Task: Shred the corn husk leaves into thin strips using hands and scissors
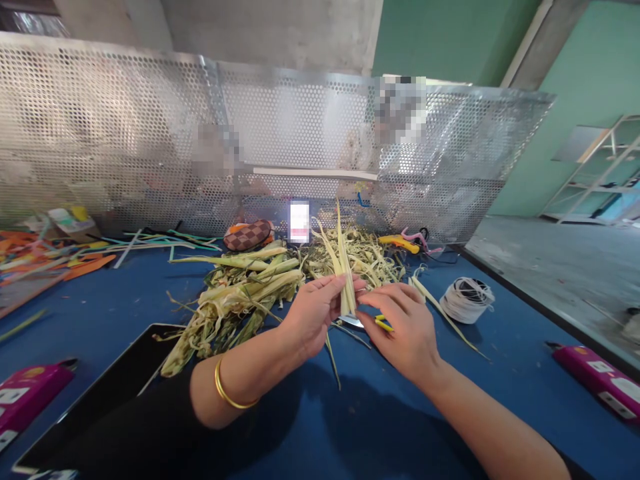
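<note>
My left hand (311, 313), with a gold bangle on the wrist, pinches a bundle of pale green leaf strips (343, 263) that stands upright between both hands. My right hand (404, 328) is closed around a small tool with a yellow handle (383, 324); its metal blade (353, 321) shows just under the strips. A heap of dried leaves and husks (240, 293) lies on the blue table (350, 427) just behind my left hand.
A spool of white string (467, 300) sits to the right. Pink packages lie at the far right (597, 380) and far left (27, 393). A dark tablet (113, 387) lies front left. A perforated metal screen (150, 147) closes the back; coloured strips (55, 257) lie back left.
</note>
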The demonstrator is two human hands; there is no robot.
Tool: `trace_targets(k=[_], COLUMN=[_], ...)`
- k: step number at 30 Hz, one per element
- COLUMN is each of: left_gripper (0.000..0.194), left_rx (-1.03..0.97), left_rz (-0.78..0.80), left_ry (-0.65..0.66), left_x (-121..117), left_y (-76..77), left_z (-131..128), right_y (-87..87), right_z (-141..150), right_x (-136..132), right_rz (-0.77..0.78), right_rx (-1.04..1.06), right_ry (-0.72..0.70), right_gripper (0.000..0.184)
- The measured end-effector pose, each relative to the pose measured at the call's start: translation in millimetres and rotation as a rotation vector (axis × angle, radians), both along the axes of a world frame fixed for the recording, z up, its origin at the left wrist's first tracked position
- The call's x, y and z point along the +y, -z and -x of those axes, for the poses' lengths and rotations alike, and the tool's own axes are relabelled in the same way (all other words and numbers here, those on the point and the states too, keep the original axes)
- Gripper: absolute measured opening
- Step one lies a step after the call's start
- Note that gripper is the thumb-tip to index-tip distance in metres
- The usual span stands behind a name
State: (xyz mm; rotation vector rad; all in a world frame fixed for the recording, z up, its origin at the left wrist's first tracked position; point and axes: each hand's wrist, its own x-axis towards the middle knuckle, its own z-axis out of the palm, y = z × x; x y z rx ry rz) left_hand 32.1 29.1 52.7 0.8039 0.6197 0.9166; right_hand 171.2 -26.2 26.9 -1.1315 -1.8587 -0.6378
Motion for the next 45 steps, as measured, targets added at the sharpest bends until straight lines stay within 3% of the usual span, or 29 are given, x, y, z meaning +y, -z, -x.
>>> trace_targets(k=[11,24,33,36,42,45], left_gripper=[0.016,0.011,0.008,0.016,0.009,0.004], left_rx=[0.018,0.009,0.056,0.072,0.037,0.02], left_rz=[0.018,0.053,0.004,-0.011,-0.01,0.013], left_ry=[0.003,-0.004,0.004,0.0,0.021,0.025], left_x=[-1.8,-4.2,-3.3,-3.1,-2.9,-2.6], left_y=[0.5,-1.8,7.0,8.2,6.4,5.0], left_z=[-0.3,-2.0,-3.2,-3.4,-2.9,-3.1], right_y=[1.4,2.5,5.1,4.8,1.8,2.3], right_z=[1.4,2.5,5.1,4.9,5.6,5.7], right_x=[-5.5,-2.3,-4.2,-2.1,2.4,2.2], right_rz=[-0.226,-0.118,-0.198,-0.11,0.081,0.11], right_rx=[-0.429,-0.175,-0.433,-0.28,0.192,0.231], right_ry=[0.113,0.079,0.155,0.111,-0.001,-0.025], right_gripper=[0.014,0.01,0.01,0.011,0.013,0.013])
